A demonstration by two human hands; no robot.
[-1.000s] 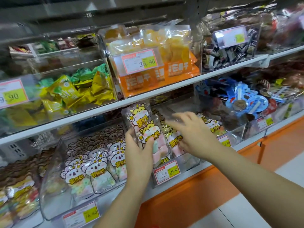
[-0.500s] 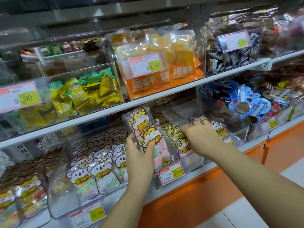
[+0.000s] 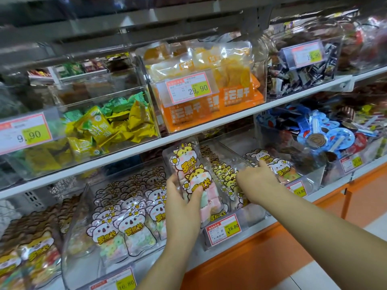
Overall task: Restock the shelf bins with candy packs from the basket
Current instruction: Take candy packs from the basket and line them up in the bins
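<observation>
Candy packs [image 3: 193, 174] printed with a yellow cat stand upright in the left hand [image 3: 182, 208], whose fingers [image 3: 170, 182] and thumb clasp them at the front of the clear middle bin [image 3: 249, 215] on the lower shelf [image 3: 318, 196], just before the row of like packs [image 3: 226, 176] inside. Right hand [image 3: 258, 183] reaches knuckles-up into the same bin, its fingertips dipping toward the far wall beside the white bear packs [image 3: 280, 168] next door; whether they grasp anything cannot be told. Left of these, a bin of koala packs [image 3: 125, 222] stands full.
</observation>
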